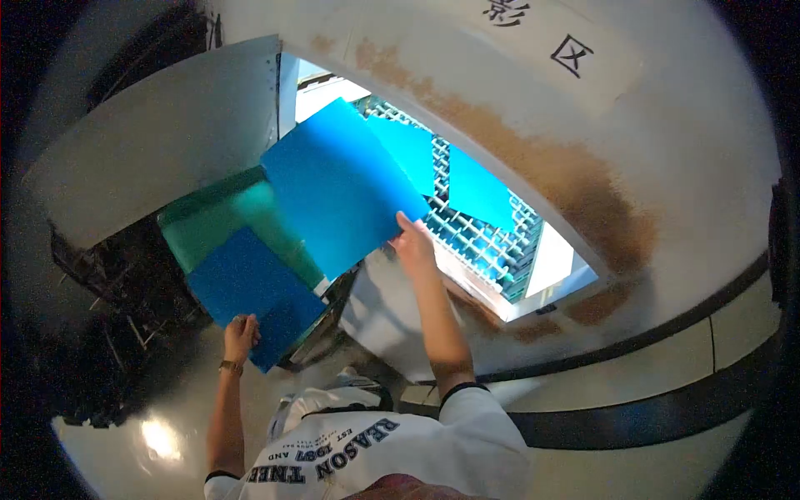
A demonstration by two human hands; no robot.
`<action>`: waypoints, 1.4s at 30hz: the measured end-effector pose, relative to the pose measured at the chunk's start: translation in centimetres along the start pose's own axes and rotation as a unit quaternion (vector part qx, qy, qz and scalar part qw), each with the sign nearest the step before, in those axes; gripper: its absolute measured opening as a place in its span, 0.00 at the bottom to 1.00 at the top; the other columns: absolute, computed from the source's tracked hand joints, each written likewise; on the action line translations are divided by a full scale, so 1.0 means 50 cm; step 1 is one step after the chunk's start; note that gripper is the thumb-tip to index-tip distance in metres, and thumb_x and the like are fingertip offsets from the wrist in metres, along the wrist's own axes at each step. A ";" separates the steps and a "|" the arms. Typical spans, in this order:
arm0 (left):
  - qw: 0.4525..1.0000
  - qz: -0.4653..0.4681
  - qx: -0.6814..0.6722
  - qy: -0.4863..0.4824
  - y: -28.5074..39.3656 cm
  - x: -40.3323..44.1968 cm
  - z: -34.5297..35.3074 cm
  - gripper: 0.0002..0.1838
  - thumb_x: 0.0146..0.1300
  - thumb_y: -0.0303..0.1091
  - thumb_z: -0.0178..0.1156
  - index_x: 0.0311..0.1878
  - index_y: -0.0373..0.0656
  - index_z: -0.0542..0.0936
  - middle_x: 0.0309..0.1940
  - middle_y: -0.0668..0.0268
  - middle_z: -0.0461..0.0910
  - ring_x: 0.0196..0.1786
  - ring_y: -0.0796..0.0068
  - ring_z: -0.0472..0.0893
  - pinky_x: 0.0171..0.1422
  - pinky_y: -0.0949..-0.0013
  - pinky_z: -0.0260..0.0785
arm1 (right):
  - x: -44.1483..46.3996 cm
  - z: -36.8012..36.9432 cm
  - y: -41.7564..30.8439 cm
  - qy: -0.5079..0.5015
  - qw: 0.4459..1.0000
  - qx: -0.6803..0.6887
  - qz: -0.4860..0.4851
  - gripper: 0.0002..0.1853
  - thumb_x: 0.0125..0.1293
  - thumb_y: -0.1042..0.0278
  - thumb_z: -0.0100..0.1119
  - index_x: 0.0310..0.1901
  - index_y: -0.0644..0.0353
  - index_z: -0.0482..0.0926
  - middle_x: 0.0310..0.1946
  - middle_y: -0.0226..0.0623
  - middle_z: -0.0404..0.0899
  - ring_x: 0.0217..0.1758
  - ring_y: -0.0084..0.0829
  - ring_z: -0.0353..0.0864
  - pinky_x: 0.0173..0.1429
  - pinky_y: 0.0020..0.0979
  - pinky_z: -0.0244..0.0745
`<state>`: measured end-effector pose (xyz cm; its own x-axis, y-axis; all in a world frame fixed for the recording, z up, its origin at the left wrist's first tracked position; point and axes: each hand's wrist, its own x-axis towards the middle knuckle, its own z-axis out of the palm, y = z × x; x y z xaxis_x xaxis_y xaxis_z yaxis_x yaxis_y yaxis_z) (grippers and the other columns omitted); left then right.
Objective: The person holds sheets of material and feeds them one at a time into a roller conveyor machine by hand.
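Note:
My right hand is closed on the lower right edge of a flat blue panel, thumb on its upper face. That panel is tilted and reaches from above the green surface to the lit wall opening. My left hand is closed on the near edge of a second, darker blue panel. This one overlaps the front of the green surface; whether it rests there or is lifted I cannot tell. Inside the opening, two more blue panels lie on a roller conveyor.
The opening's white lower frame borders the conveyor on my side. A pale upright panel stands behind the green surface. Dark racks are at the left. The pale wall has brown stains and black characters.

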<state>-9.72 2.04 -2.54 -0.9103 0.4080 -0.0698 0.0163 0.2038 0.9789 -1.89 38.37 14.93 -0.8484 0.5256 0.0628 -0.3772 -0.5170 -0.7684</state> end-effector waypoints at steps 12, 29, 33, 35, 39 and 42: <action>0.998 -0.053 0.012 0.023 -0.008 0.022 0.013 0.19 0.64 0.42 0.50 0.23 0.37 0.72 0.14 0.64 0.73 0.15 0.79 0.72 0.18 0.75 0.63 | 0.010 -0.202 -0.054 0.155 0.973 -0.122 -0.116 0.18 0.63 0.70 0.50 0.54 0.60 0.66 0.48 0.33 0.72 0.48 0.27 0.73 0.50 0.31 0.71; 0.987 -0.003 0.073 0.143 -0.017 -0.001 0.041 0.17 0.65 0.39 0.50 0.23 0.38 0.73 0.14 0.67 0.73 0.16 0.81 0.72 0.19 0.77 0.63 | 0.005 -0.199 -0.039 0.173 0.953 -0.169 -0.182 0.15 0.63 0.71 0.51 0.51 0.62 0.67 0.42 0.30 0.72 0.39 0.20 0.72 0.41 0.24 0.70; 0.988 -0.009 0.060 0.145 -0.020 0.002 0.039 0.16 0.64 0.39 0.50 0.24 0.38 0.74 0.14 0.67 0.73 0.16 0.81 0.72 0.19 0.77 0.64 | 0.007 -0.200 -0.034 0.190 0.941 -0.202 -0.194 0.15 0.63 0.72 0.50 0.51 0.61 0.67 0.39 0.28 0.73 0.36 0.18 0.71 0.38 0.22 0.68; 0.987 -0.009 0.052 0.151 -0.017 0.000 0.040 0.16 0.64 0.39 0.51 0.25 0.38 0.74 0.14 0.67 0.73 0.16 0.81 0.72 0.20 0.76 0.64 | 0.007 -0.201 -0.035 0.192 0.940 -0.207 -0.193 0.15 0.63 0.72 0.50 0.51 0.61 0.67 0.39 0.28 0.73 0.36 0.18 0.71 0.38 0.22 0.68; 0.985 0.004 0.065 0.159 -0.039 0.003 0.038 0.16 0.64 0.39 0.51 0.25 0.37 0.74 0.14 0.66 0.73 0.16 0.81 0.73 0.20 0.76 0.65 | 0.009 -0.214 -0.035 0.177 0.948 -0.201 -0.174 0.18 0.63 0.72 0.50 0.54 0.62 0.64 0.48 0.34 0.71 0.47 0.25 0.72 0.48 0.29 0.71; 0.988 -0.006 0.057 0.146 -0.041 0.003 0.036 0.16 0.64 0.39 0.51 0.25 0.38 0.74 0.15 0.66 0.74 0.17 0.80 0.73 0.20 0.76 0.65 | 0.008 -0.212 -0.035 0.174 0.949 -0.194 -0.178 0.18 0.63 0.71 0.51 0.54 0.63 0.65 0.48 0.34 0.71 0.47 0.26 0.72 0.48 0.28 0.71</action>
<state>-9.15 3.30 -4.91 -0.9910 0.1335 -0.0064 0.0361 0.3135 0.9489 2.38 46.65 9.56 -0.4943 0.8461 0.1995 -0.3942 -0.0136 -0.9189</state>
